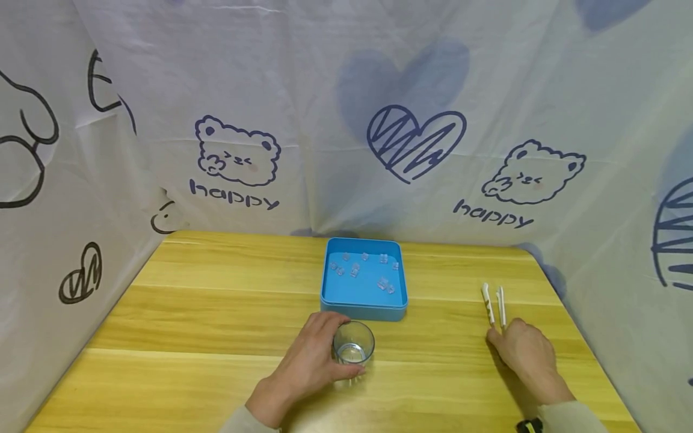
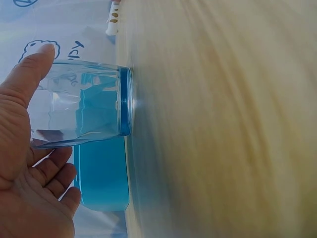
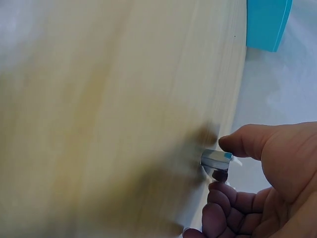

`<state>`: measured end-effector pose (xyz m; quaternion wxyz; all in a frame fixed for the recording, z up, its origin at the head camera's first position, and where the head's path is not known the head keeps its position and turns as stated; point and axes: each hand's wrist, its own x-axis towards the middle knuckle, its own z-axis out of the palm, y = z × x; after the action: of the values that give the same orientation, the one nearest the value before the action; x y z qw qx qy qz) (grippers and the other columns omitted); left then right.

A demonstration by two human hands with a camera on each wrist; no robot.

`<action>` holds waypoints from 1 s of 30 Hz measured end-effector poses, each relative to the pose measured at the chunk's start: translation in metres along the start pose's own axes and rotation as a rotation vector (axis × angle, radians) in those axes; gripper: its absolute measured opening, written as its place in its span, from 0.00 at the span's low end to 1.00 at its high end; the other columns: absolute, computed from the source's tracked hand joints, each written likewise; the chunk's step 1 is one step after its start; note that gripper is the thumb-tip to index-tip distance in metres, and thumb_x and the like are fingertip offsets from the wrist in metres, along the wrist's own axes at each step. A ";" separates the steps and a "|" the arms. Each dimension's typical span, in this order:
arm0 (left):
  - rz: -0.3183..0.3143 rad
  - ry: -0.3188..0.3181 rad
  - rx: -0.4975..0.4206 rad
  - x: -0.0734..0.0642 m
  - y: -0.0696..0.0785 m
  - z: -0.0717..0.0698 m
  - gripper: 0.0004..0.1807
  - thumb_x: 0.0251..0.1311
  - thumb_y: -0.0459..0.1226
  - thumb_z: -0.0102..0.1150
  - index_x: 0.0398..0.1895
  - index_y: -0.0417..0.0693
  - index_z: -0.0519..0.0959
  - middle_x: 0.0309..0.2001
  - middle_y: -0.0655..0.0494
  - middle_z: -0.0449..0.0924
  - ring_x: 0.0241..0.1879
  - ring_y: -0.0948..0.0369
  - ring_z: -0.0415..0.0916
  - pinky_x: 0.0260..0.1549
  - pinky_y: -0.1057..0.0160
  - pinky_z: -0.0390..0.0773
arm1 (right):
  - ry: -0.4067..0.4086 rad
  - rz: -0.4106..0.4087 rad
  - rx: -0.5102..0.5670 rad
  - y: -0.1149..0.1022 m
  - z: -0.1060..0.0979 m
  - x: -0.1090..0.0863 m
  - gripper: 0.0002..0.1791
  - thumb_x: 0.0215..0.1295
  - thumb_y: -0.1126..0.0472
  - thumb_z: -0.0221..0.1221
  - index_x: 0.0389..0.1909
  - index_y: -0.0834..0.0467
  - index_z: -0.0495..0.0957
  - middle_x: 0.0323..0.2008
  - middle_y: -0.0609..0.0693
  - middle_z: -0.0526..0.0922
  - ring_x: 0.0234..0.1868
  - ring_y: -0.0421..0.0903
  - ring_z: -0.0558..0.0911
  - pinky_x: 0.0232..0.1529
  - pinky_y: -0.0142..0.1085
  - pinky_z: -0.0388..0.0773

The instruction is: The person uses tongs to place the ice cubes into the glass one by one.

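Observation:
My left hand (image 1: 311, 358) holds a clear drinking glass (image 1: 354, 343) upright on the table, thumb on the near side and fingers on the far side. In the left wrist view the glass (image 2: 89, 104) shows its thick bluish base against the wood. Far to the right, my right hand (image 1: 525, 355) has its thumb and curled fingers around the near end of small tongs (image 1: 501, 304) with white arms and brown spots. Their bent metal end (image 3: 216, 162) shows between thumb and fingers in the right wrist view. A blue open box (image 1: 364, 313) stands just beyond the glass.
Several clear ice-like cubes (image 1: 355, 270) lie scattered in the blue box. The wood-grain table (image 1: 216, 313) is enclosed by white printed cloth (image 1: 325, 180) at the back and both sides. A dark band (image 1: 529, 426) shows at the right wrist.

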<state>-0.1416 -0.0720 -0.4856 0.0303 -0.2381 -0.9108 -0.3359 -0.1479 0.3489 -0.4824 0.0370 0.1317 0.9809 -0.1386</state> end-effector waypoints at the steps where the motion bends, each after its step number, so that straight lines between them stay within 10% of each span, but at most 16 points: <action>1: -0.003 -0.003 -0.003 0.000 0.000 0.000 0.45 0.46 0.56 0.84 0.65 0.48 0.76 0.62 0.55 0.76 0.64 0.55 0.71 0.65 0.50 0.78 | -0.005 0.002 0.000 0.000 0.000 0.000 0.24 0.72 0.46 0.56 0.22 0.59 0.70 0.18 0.54 0.74 0.20 0.51 0.74 0.19 0.43 0.69; 30: 0.001 -0.020 0.007 0.000 -0.004 -0.004 0.46 0.45 0.59 0.83 0.64 0.46 0.78 0.60 0.54 0.79 0.64 0.53 0.72 0.65 0.47 0.78 | -0.028 0.006 -0.007 0.000 0.000 0.002 0.24 0.73 0.47 0.54 0.21 0.58 0.70 0.17 0.53 0.74 0.20 0.51 0.74 0.19 0.43 0.69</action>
<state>-0.1439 -0.0775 -0.4850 0.0221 -0.2418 -0.9121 -0.3304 -0.1495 0.3490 -0.4823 0.0517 0.1324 0.9804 -0.1367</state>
